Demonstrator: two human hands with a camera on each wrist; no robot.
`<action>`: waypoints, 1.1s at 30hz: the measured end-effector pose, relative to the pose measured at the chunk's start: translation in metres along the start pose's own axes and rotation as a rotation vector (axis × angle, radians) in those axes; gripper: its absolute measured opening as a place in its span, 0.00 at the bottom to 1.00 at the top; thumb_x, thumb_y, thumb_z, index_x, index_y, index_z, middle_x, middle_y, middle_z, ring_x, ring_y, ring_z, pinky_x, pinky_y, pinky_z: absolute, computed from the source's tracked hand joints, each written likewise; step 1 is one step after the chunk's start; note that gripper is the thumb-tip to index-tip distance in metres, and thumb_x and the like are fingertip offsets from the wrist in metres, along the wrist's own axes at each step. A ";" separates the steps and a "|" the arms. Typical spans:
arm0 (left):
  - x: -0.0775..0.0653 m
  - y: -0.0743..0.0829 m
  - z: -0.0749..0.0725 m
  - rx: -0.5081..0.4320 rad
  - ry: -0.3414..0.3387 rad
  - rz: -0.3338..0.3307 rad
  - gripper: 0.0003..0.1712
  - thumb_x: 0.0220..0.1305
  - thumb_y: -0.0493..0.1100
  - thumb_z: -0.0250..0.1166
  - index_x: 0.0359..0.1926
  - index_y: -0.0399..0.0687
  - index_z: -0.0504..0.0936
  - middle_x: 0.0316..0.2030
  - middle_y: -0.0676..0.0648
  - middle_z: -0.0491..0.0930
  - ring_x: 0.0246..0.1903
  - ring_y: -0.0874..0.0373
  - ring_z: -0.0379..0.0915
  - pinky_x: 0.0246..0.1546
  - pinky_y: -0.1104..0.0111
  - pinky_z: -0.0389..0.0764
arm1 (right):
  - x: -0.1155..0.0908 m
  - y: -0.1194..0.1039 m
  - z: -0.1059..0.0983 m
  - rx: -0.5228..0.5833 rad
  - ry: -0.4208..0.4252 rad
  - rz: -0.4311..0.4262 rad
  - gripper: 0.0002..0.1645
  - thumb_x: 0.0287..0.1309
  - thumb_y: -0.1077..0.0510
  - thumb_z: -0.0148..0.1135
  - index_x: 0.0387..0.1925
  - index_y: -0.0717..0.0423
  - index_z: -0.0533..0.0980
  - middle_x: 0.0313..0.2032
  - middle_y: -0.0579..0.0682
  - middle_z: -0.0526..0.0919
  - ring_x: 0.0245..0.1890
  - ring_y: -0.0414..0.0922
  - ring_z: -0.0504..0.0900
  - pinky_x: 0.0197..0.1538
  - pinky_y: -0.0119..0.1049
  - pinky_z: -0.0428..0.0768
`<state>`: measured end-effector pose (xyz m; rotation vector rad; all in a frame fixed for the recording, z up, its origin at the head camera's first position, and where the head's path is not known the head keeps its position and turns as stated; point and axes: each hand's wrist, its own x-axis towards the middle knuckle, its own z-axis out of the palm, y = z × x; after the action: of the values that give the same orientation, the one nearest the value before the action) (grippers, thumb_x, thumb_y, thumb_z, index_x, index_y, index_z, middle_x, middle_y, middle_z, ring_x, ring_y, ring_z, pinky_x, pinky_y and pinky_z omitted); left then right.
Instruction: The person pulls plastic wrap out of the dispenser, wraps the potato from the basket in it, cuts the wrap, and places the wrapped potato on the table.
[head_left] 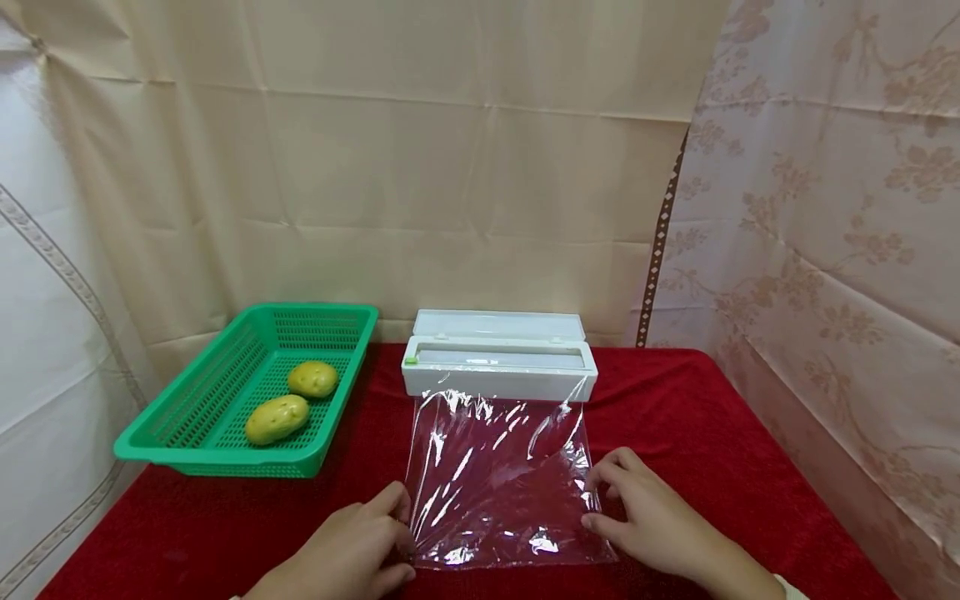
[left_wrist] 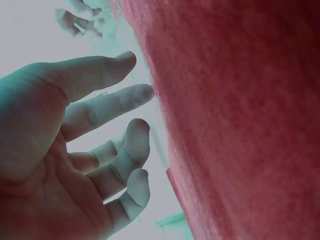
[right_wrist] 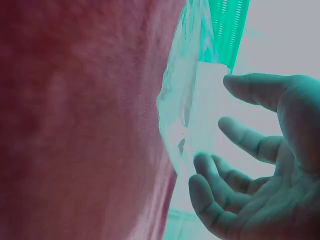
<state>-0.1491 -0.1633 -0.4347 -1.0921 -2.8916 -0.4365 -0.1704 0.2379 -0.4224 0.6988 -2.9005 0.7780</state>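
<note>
A sheet of clear plastic wrap (head_left: 502, 483) lies on the red cloth, reaching from the front of a white wrap dispenser (head_left: 498, 379) toward the near side. At the sheet's left edge is my left hand (head_left: 348, 546); the left wrist view shows its thumb and fingers (left_wrist: 107, 107) loosely bent and apart, with nothing pinched. My right hand (head_left: 648, 512) is beside the right edge, its fingertips right at the wrap. In the right wrist view that hand (right_wrist: 265, 160) has its thumb and fingers spread, and the wrap (right_wrist: 175, 110) shows beyond them.
A green plastic basket (head_left: 225, 457) stands at the left and holds two potatoes, one nearer (head_left: 277, 419) and one farther (head_left: 312, 379). The dispenser's lid (head_left: 498, 323) is raised at the back. Curtains (head_left: 450, 167) hang behind the red-covered table (head_left: 697, 433).
</note>
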 end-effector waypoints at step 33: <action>0.009 -0.009 -0.055 0.215 0.136 0.041 0.06 0.60 0.51 0.76 0.37 0.64 0.87 0.37 0.63 0.81 0.36 0.67 0.78 0.36 0.64 0.80 | 0.034 0.007 0.026 0.082 -0.123 -0.081 0.31 0.47 0.41 0.81 0.54 0.36 0.82 0.72 0.55 0.71 0.71 0.61 0.69 0.66 0.66 0.70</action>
<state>-0.1663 -0.1784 -0.3836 -1.0427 -2.7158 -0.1851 -0.2027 0.2167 -0.4426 0.8979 -2.9403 0.8791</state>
